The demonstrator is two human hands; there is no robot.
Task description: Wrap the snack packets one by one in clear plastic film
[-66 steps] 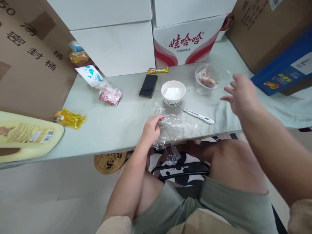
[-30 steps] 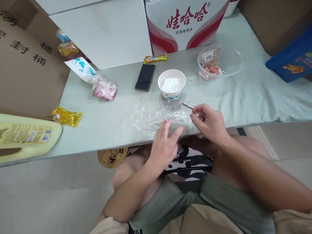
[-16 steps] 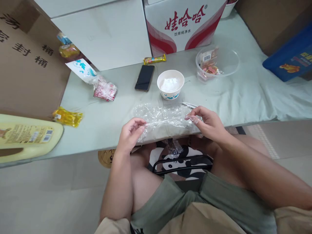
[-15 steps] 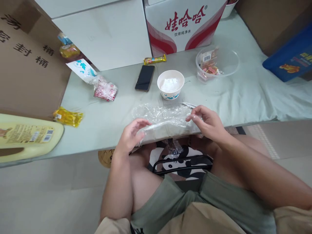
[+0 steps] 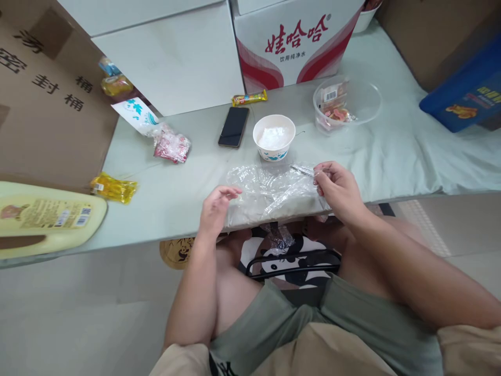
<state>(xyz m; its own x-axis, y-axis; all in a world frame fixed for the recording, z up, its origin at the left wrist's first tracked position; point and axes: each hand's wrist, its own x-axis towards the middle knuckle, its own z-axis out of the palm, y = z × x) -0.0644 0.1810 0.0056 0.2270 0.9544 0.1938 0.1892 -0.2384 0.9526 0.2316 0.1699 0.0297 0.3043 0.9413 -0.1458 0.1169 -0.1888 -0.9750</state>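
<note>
A crinkled sheet of clear plastic film (image 5: pixel 270 190) lies spread at the table's front edge between my hands. My right hand (image 5: pixel 338 185) pinches the film's right side between thumb and fingertips. At the left edge of the film is my left hand (image 5: pixel 215 209), its fingers loosely apart and holding nothing that I can see. Under or beside the film, close to my right fingertips, a slim silvery tool (image 5: pixel 302 169) shows in part; its kind is unclear. Just behind stands a white paper bowl (image 5: pixel 274 151) with blue print, containing something whitish and translucent.
Behind the bowl lie a phone (image 5: pixel 234 127) and a yellow snack stick (image 5: pixel 249 98). A clear tub (image 5: pixel 364 117) holds packets. Leftward are a red-and-clear packet (image 5: pixel 172 147), a yellow packet (image 5: pixel 114 188) and a yellow jug (image 5: pixel 58 216). Boxes (image 5: pixel 293 47) line the back.
My right hand has moved slightly right and up, drawing the film's right side with it. My left hand has come off the film's raised front edge, which now lies flatter.
</note>
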